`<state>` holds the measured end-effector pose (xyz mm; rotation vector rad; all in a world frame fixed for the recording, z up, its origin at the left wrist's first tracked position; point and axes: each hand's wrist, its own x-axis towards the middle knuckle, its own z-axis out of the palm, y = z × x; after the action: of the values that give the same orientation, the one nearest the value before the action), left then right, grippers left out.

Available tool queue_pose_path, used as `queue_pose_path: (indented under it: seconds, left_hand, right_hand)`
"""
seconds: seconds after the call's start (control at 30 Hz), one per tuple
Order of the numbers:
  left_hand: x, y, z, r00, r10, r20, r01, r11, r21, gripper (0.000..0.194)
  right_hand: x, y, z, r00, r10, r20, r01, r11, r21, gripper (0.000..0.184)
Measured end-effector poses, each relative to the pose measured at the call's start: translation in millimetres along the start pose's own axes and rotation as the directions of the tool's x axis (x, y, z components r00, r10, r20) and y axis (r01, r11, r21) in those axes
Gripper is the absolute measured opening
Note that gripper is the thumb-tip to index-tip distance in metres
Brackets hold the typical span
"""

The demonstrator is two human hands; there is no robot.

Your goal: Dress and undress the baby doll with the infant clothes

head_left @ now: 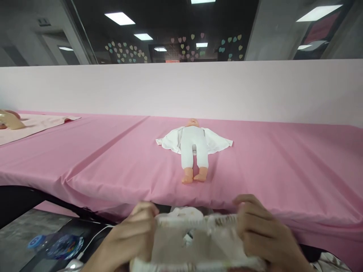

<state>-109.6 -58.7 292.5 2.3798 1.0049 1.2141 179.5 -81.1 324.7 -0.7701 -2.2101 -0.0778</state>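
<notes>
A baby doll (194, 151) in a white bodysuit lies on its back on the pink table cover (283, 162), feet toward me, with a white cloth (219, 142) spread under it. Near the bottom edge, below the table's front, my left hand (133, 236) and my right hand (261, 230) each grip one side of a white nappy (198, 241), holding it stretched between them. Both hands have fingers curled round its edges. The nappy is somewhat blurred.
A low pale wall (181, 88) runs behind the table. At the far left, another doll's limb (10, 120) rests on a light pink cloth (36, 122). A dark seat with a blue-printed item (56, 243) and a white cable (93, 234) shows at lower left.
</notes>
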Motion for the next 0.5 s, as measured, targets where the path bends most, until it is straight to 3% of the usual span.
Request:
queue_pose_path:
  seconds: [0.1,0.17,0.27,0.37,0.4,0.43,0.5]
  left_hand:
    - [14.2,-3.2,0.1,0.996,-0.029,-0.089,0.042,0.987,0.155,0.020]
    - [28.5,-12.9,1.8,0.988,-0.112,-0.104,0.128,0.979,0.159,0.016]
    - [49.9,-26.3,22.3,0.934,-0.353,-0.050,0.353,0.935,-0.008,0.018]
    - [60.4,-18.0,66.4,0.844,-0.502,-0.190,0.454,0.856,-0.249,0.023]
    - [58.9,-9.1,81.9,0.845,-0.505,-0.176,0.442,0.845,-0.301,0.029]
    - [54.6,1.7,95.4,0.877,-0.471,-0.095,0.414,0.841,-0.349,0.037]
    - [40.0,24.3,112.0,0.953,-0.303,0.022,0.283,0.857,-0.430,0.053]
  right_hand:
    - [-14.6,8.3,6.1,0.980,0.197,-0.016,-0.198,0.978,-0.070,0.018]
    - [-19.6,20.2,6.9,0.933,0.359,0.036,-0.356,0.932,-0.061,0.015]
    - [-14.7,38.9,17.7,0.790,0.605,0.097,-0.611,0.791,0.041,0.026]
    - [-1.7,41.5,48.4,0.588,0.800,-0.118,-0.773,0.599,0.207,0.028]
    - [1.7,37.0,59.6,0.562,0.819,-0.114,-0.766,0.567,0.304,0.026]
    - [3.8,30.7,69.0,0.585,0.809,-0.055,-0.729,0.555,0.402,0.023]
    - [4.0,16.4,77.9,0.632,0.772,-0.069,-0.643,0.572,0.509,0.027]
